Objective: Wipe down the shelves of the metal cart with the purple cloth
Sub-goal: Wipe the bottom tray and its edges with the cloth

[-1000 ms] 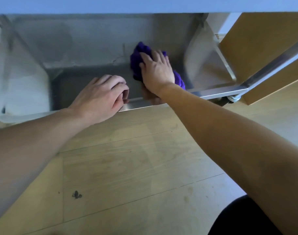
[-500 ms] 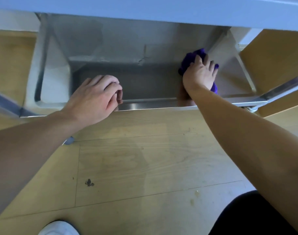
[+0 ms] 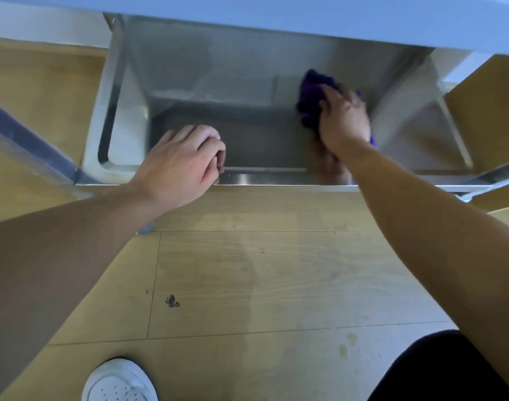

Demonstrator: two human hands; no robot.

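Crumpled purple cloth at the far right of the low steel shelf of a grey metal cart, pressed down under the right hand, fingers spread flat over it, slightly blurred. Left hand curled around the shelf's shiny front lip, gripping it. Seemingly mid-wipe, with the left stretch of this shelf likely remaining; other shelves unseen, progress there unknowable. Below, pale wooden floor and a white shoe.

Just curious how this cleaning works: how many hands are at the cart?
2. The left hand grips the front rim of the shelf; the right hand presses the purple cloth on it, farther right.
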